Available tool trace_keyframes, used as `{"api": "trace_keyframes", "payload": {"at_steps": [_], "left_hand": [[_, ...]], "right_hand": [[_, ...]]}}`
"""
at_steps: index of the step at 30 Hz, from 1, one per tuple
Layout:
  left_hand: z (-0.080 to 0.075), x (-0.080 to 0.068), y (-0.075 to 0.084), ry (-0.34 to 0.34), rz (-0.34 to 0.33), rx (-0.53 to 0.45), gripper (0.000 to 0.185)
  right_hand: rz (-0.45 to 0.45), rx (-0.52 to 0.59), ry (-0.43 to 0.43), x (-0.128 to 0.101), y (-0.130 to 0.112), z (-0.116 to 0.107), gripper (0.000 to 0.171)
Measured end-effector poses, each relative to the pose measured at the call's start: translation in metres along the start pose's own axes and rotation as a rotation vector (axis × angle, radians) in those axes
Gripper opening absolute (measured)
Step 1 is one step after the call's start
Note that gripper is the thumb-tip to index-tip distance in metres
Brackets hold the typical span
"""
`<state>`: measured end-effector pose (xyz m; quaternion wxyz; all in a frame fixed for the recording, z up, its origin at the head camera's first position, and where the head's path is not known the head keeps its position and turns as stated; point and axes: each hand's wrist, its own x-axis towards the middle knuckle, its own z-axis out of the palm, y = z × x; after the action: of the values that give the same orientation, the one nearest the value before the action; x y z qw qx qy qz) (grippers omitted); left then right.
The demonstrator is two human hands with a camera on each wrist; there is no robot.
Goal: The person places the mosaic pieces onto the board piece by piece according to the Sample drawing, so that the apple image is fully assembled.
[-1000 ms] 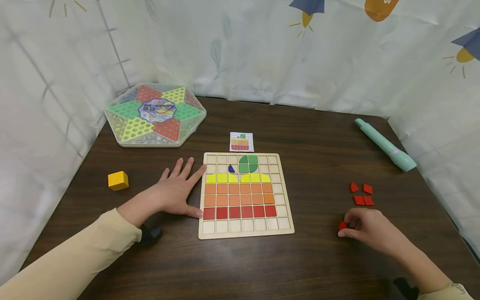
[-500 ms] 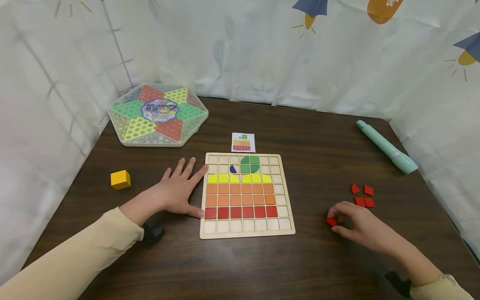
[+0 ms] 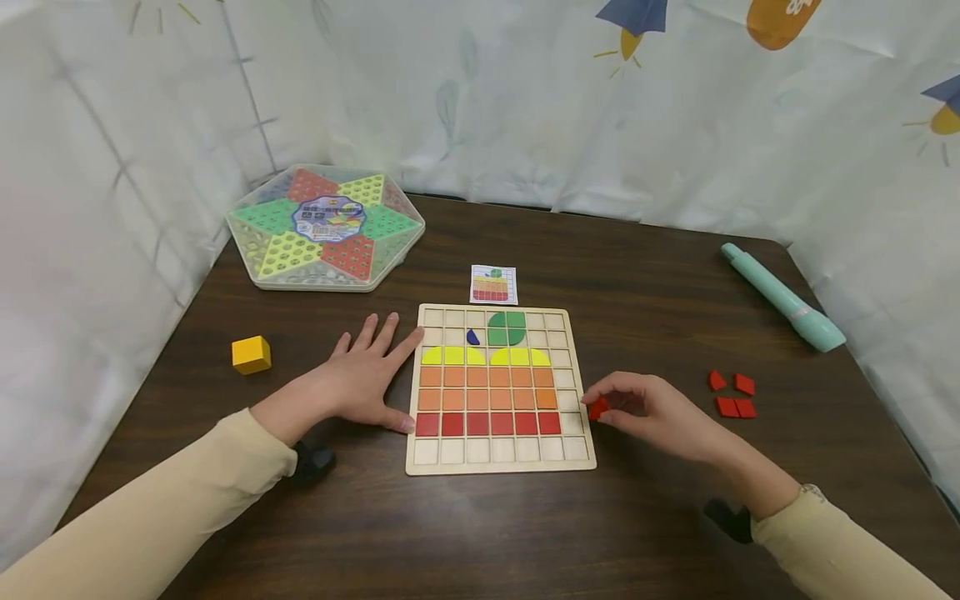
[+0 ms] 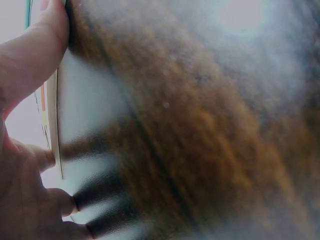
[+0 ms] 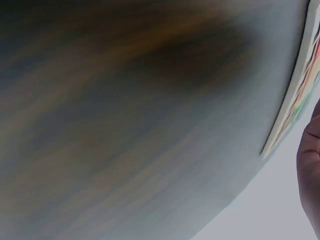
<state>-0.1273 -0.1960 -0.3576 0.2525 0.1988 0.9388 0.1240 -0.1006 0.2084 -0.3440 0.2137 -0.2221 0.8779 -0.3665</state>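
Note:
A light wooden grid board lies mid-table with coloured pieces in its cells: green leaf pieces, one small blue piece, yellow curved tops, orange rows and a red row. My left hand rests spread out, thumb and index fingertips at the board's left edge; the left wrist view shows its fingers on the table. Thumb and index finger of my right hand pinch a red piece at the board's right edge. In the right wrist view only part of that hand shows.
Several loose red pieces lie to the right. A picture card sits behind the board. A yellow block is at left, a hexagonal Chinese checkers box at back left, and a mint-green tube-shaped object at back right.
My right hand has carried the red piece leftward from near the loose red pieces to the board's right edge. My left hand keeps its place beside the board; the head view has shifted slightly.

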Motion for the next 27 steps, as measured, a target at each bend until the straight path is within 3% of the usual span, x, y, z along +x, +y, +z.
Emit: {"api": "trace_keyframes", "payload": {"at_steps": [11,18,27], "left_hand": [[0.003,0.001,-0.002,-0.004,-0.004,0.004,0.127],[0.002,0.001,-0.001,-0.009,-0.013,0.005,0.125],[0.0,0.002,0.0,-0.016,-0.035,0.017,0.126]], "right_hand": [[-0.006,0.139,-0.091,0.05,-0.044,0.032,0.013],[0.005,0.153,-0.139,0.076,-0.07,0.054,0.013],[-0.072,0.092,-0.185,0.094,-0.093,0.07,0.015]]}}
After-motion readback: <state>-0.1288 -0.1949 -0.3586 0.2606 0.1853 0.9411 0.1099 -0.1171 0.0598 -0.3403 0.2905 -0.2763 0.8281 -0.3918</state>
